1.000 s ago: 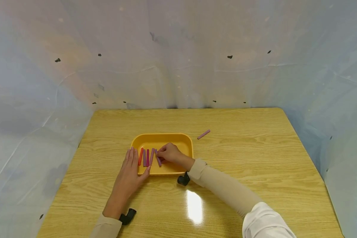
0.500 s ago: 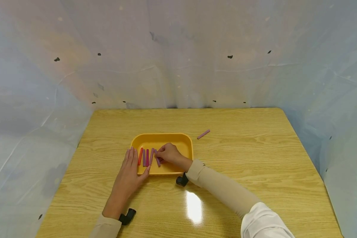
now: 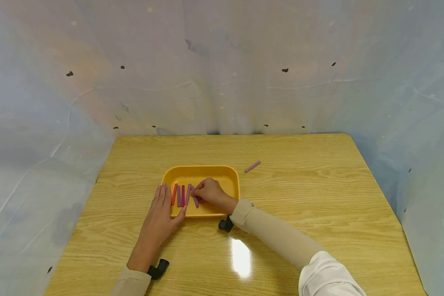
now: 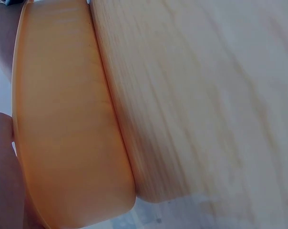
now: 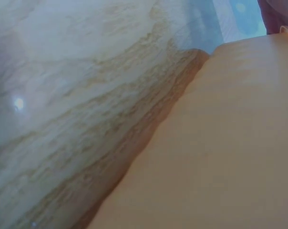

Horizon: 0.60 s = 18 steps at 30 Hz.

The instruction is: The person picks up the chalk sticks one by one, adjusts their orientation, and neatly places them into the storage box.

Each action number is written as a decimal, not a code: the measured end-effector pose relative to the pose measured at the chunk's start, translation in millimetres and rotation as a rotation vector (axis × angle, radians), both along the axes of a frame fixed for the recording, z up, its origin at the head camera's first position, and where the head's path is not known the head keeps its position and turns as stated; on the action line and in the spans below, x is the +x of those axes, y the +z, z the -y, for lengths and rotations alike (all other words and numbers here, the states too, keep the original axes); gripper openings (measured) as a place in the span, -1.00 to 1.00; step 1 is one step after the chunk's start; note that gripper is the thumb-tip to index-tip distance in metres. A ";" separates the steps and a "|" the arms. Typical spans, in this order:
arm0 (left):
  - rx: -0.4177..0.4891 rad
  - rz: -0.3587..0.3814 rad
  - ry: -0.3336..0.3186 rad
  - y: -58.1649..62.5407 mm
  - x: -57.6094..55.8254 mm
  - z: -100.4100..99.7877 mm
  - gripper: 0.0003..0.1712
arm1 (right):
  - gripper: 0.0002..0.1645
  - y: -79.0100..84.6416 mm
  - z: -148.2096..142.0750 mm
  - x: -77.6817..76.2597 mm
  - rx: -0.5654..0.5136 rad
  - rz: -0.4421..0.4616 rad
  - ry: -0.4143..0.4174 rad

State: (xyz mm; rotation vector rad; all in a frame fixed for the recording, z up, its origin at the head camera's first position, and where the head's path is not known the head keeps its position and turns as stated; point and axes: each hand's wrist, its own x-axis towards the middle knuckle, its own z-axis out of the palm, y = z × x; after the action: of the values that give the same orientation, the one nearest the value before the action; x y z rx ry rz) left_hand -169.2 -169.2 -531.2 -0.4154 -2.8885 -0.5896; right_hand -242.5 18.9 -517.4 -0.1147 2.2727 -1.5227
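A yellow tray (image 3: pixel 211 214) holds a row of thin coloured sticks, perhaps chalk or clay. From the left these are an orange-red stick (image 3: pixel 174 195), a purple stick (image 3: pixel 179 196), a magenta stick (image 3: pixel 183 195) and a mauve stick (image 3: pixel 188 195). My right hand (image 3: pixel 211 192) is over the tray, thumb and fingertips pinching a slanted purple stick (image 3: pixel 196 202) at the row's right end. My left hand (image 3: pixel 162 216) rests on the tray's left end, fingers straight, thumb at the front rim. The left wrist view shows the tray's outer wall (image 4: pixel 72 119) and part of that hand.
Another mauve stick (image 3: pixel 253 166) lies on the wooden table (image 3: pixel 299 197) to the right behind the tray. Black wrist mounts (image 3: pixel 226 224) sit on both wrists. Pale sheeting (image 3: pixel 222 82) hangs around the table's back and sides.
My right hand has shifted very slightly left, with the slanted purple stick now a little closer to the mauve one. The left hand stays in place.
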 end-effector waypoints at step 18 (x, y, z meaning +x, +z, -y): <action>0.005 0.003 0.000 3.3 1.1 -0.6 0.06 | -0.83 -0.7 2.3 0.9 -0.015 0.017 -0.043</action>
State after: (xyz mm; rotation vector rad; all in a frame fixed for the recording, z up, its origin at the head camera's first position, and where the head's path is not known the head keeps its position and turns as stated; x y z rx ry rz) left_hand -168.1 -168.6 -527.9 -0.4141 -2.8892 -0.5975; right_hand -241.6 16.6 -518.1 -0.0568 2.2643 -1.5568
